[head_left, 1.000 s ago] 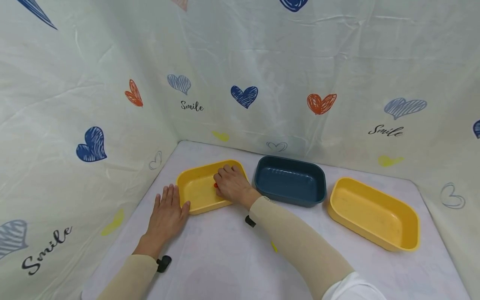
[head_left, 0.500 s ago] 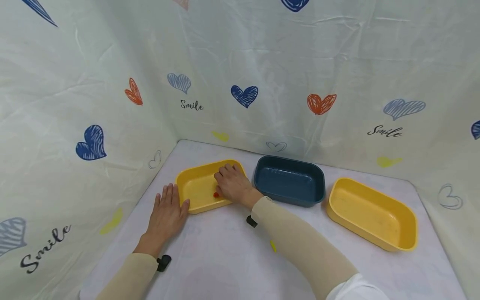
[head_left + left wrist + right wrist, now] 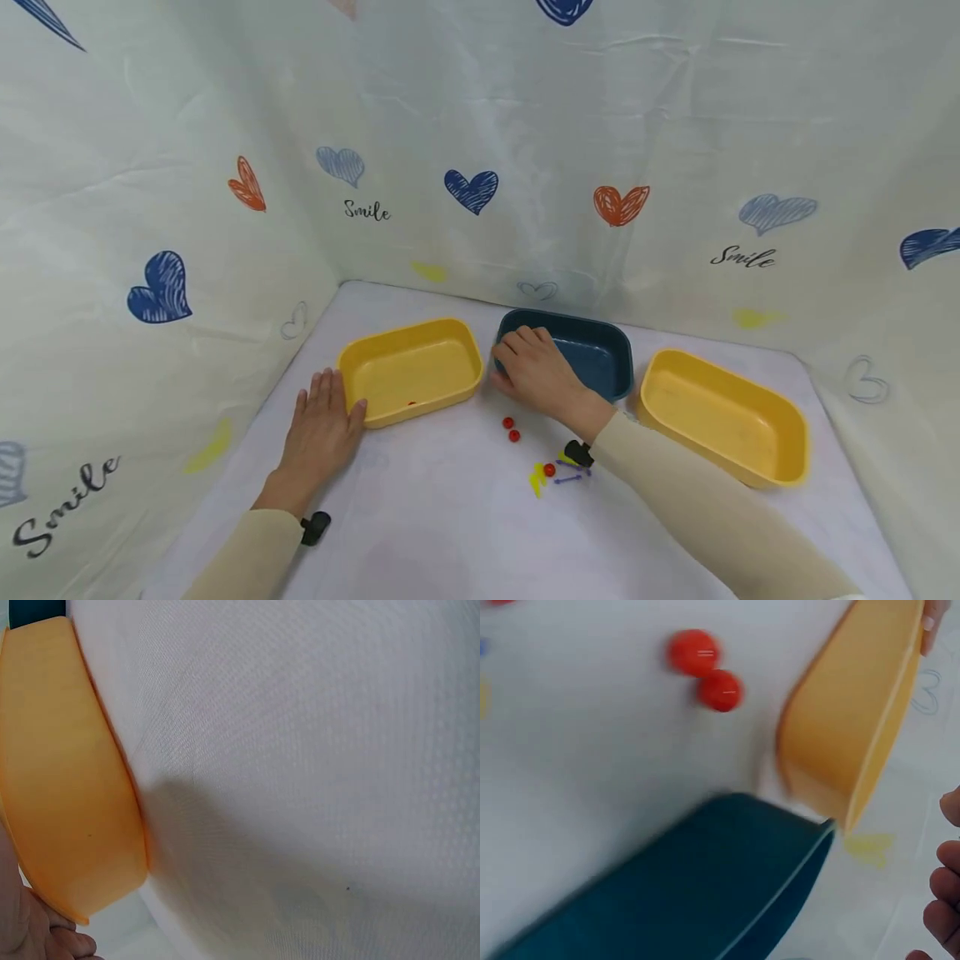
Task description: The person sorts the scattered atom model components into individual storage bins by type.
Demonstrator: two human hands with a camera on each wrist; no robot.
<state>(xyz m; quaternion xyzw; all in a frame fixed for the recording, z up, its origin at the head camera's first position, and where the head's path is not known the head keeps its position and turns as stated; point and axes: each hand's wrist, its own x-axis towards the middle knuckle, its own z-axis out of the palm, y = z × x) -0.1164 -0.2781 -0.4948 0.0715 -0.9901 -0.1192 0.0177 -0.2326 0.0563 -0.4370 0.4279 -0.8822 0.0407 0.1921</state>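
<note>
My left hand (image 3: 322,429) lies with straight fingers against the near left corner of a yellow tray (image 3: 356,375). Inside that tray, a small red bead (image 3: 412,404) peeks over the near wall. My right hand (image 3: 543,375) is over the left end of a dark blue tray (image 3: 600,333), its fingers loosely bent. The right wrist view shows the fingertips (image 3: 945,885) spaced apart from the thumb, with nothing visible between them. In front of the blue tray sit two red beads (image 3: 511,429), rounder and larger in the right wrist view.
A second yellow tray (image 3: 727,417) stands to the right of the blue one. Closer to me lie another red bead (image 3: 549,470), small yellow pieces (image 3: 536,481) and purple stick-like pieces (image 3: 567,479), partly under the right wrist. A heart-printed cloth (image 3: 555,167) hangs behind the table.
My right hand has moved right, from inside the left yellow tray to over the blue tray. Beads and small pieces formerly covered by the right arm now show. The left hand stays at the tray.
</note>
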